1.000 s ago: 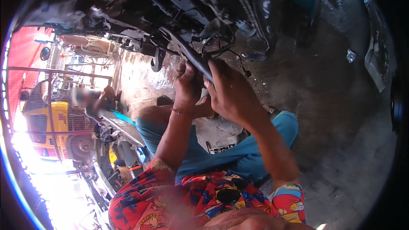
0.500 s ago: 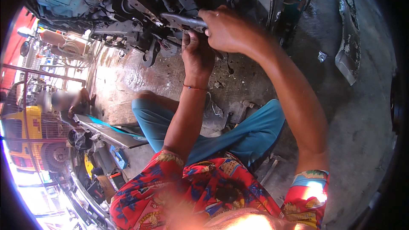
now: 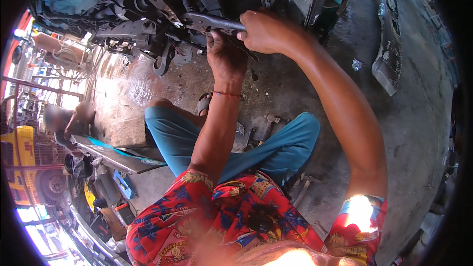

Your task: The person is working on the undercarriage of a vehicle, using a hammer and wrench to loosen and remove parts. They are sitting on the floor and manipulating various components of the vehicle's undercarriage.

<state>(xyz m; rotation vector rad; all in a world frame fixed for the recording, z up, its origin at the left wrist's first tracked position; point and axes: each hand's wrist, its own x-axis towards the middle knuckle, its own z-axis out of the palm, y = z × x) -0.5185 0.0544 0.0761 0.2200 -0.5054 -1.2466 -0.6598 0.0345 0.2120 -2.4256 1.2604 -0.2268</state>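
My right hand (image 3: 268,32) is closed around the rounded end of a long grey metal tool (image 3: 224,23); its exact kind is unclear. The tool's flatter far end lies against a perforated metal bracket (image 3: 160,2) on the stripped vehicle front. Just below the tool, my left hand (image 3: 226,61) is raised with thumb up and fingers curled, close to the tool's underside. What its fingers grip is hidden. A thin dark strip (image 3: 250,53) sticks out beside that hand, between it and my right wrist.
A hammer (image 3: 268,124) and another hammer-like tool (image 3: 306,182) lie on the concrete near my legs. A long scraped panel (image 3: 387,49) rests at right. To the left are a board-like panel (image 3: 118,155), another person (image 3: 74,120) and a wire-mesh fence (image 3: 32,167).
The view has shifted slightly. My right hand and the tool have moved a little to the right relative to my left hand, which stays under the tool. The thin dark strip now shows more plainly.
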